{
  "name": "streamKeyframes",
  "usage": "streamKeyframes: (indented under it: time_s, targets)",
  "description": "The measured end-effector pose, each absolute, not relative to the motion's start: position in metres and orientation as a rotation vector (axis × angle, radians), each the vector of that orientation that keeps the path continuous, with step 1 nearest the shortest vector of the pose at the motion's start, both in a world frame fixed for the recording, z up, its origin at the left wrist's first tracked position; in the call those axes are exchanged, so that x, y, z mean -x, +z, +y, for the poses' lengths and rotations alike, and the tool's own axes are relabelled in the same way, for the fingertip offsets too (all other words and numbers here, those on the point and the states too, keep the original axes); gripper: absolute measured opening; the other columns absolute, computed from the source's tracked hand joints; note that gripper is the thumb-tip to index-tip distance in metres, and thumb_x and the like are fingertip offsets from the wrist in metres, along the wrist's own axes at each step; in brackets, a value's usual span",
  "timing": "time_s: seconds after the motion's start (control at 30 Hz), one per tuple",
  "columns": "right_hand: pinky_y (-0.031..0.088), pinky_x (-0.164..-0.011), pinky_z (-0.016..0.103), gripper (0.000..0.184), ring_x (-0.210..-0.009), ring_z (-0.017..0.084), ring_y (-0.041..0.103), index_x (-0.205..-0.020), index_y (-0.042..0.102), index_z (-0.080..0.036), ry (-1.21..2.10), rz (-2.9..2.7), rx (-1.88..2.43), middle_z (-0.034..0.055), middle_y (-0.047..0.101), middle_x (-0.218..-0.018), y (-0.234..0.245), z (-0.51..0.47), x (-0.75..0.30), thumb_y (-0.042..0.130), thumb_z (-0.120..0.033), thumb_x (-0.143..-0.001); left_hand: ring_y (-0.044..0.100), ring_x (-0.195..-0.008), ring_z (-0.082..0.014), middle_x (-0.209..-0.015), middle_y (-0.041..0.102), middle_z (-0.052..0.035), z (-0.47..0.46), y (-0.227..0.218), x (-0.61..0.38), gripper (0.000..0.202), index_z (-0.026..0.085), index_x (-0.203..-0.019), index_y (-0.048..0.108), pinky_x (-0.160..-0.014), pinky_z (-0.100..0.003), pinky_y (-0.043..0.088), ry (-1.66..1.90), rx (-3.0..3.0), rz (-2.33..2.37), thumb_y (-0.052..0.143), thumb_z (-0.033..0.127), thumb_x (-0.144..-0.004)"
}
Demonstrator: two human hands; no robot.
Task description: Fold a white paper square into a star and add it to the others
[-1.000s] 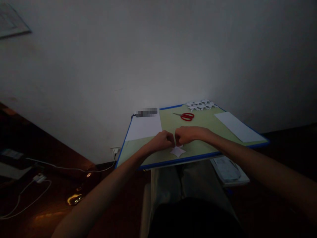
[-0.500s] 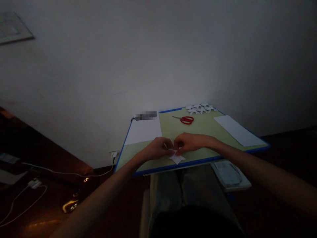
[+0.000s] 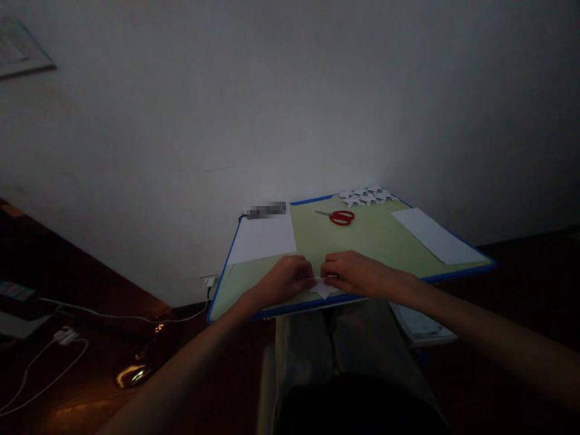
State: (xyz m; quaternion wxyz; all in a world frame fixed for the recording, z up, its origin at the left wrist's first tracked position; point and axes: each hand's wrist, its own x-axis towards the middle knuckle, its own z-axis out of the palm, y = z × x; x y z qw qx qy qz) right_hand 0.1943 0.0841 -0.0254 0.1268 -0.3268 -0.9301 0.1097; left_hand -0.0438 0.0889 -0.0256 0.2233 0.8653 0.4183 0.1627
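Observation:
A small folded white paper piece (image 3: 324, 288) lies near the front edge of a green board with a blue rim (image 3: 385, 238). My left hand (image 3: 285, 279) is curled at the paper's left side, fingertips pinching it. My right hand (image 3: 356, 273) rests on its right side with fingers bent and pressing down on the paper. Most of the paper is hidden under both hands; only a pointed corner shows between them.
Red-handled scissors (image 3: 339, 217) lie at the back of the board, with a heap of several folded white paper pieces (image 3: 366, 194) behind them. White sheets lie at the left (image 3: 263, 237) and right (image 3: 437, 235). Cables and a charger (image 3: 63, 334) lie on the dark floor to the left.
Both hands have moved toward the board's front edge and lowered onto the paper; the paper went from slightly lifted to pressed flat under them.

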Motion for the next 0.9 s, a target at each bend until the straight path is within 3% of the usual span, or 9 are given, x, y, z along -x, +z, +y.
streamKeyframes:
  time_s: [0.2,0.4,0.53,0.67,0.9]
  targets:
    - [0.045,-0.078,0.031,0.017,-0.085,0.021,0.069,-0.097,0.081,-0.021,0.372,-2.719,0.962,0.008,0.076,-0.097,-0.021,0.081,-0.197,0.065,-0.016,-0.097,0.058,-0.067,-0.0147,-0.07,0.065,0.0006,0.084,-0.025,0.037,0.01,0.016,-0.072,0.07,-0.065,-0.026,0.04,0.4,-2.363,1.212,0.075,0.009,-0.077]
    - [0.043,-0.069,0.027,0.017,-0.078,0.018,0.07,-0.097,0.083,-0.018,0.576,-2.717,1.064,0.0057,0.08,-0.089,-0.016,0.098,-0.192,0.069,-0.014,-0.089,0.055,-0.062,-0.0149,-0.063,0.065,0.0007,0.089,-0.019,0.033,0.005,0.016,-0.07,0.074,-0.062,-0.027,0.037,0.339,-2.244,1.28,0.076,0.014,-0.075]
    - [0.04,-0.061,0.026,0.017,-0.074,0.018,0.069,-0.103,0.082,-0.017,0.653,-2.75,1.128,0.0053,0.08,-0.086,-0.008,0.108,-0.186,0.078,-0.021,-0.087,0.058,-0.064,-0.0152,-0.067,0.071,-0.0009,0.094,-0.012,0.041,0.014,0.015,-0.08,0.082,-0.062,-0.027,0.04,0.294,-2.16,1.227,0.081,0.029,-0.078]
    - [0.04,-0.065,0.026,0.016,-0.079,0.018,0.069,-0.103,0.08,-0.017,0.653,-2.801,1.115,0.0059,0.08,-0.092,-0.003,0.108,-0.185,0.079,-0.021,-0.088,0.058,-0.067,-0.016,-0.073,0.074,-0.004,0.094,-0.013,0.048,0.026,0.013,-0.085,0.083,-0.063,-0.027,0.041,0.324,-2.123,1.248,0.081,0.038,-0.079]
    - [0.04,-0.074,0.03,0.015,-0.095,0.024,0.069,-0.105,0.078,-0.018,0.568,-2.824,1.154,0.0107,0.079,-0.104,-0.002,0.097,-0.186,0.073,-0.018,-0.091,0.053,-0.063,-0.0147,-0.065,0.065,0.0004,0.091,-0.017,0.041,0.02,0.014,-0.083,0.08,-0.06,-0.027,0.036,0.298,-2.128,1.256,0.078,0.033,-0.078]
